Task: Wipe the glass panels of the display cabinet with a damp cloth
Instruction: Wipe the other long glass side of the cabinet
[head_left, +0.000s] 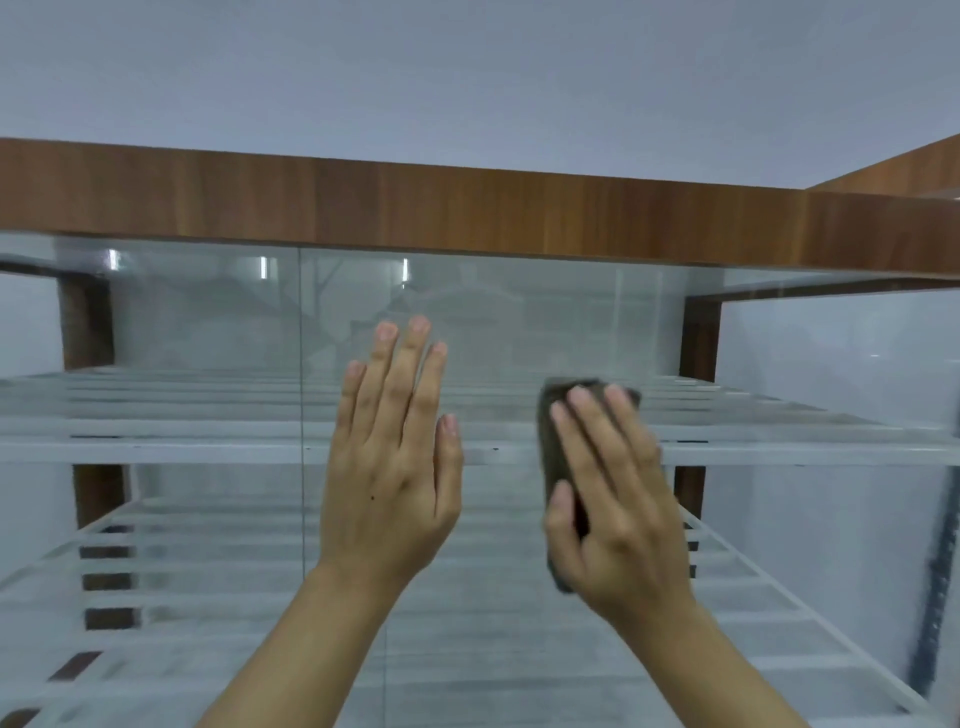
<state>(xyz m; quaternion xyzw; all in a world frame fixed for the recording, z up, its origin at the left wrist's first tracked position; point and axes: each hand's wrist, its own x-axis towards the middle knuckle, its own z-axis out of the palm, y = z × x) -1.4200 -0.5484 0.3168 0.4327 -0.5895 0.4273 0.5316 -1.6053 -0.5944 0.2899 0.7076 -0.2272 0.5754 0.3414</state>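
2 hands on the glass panel (208, 322) — left hand (389, 467) flat, fingers straight, right hand (613, 499) pressing dark cloth (556, 441), fingers extended.

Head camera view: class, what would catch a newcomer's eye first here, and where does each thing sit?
Two bare hands fill the centre: the left hand lies flat against the glass panel, and the right hand beside it presses a dark cloth to the glass. Above, a brown wooden top band spans the cabinet; white slatted shelves show behind the glass.
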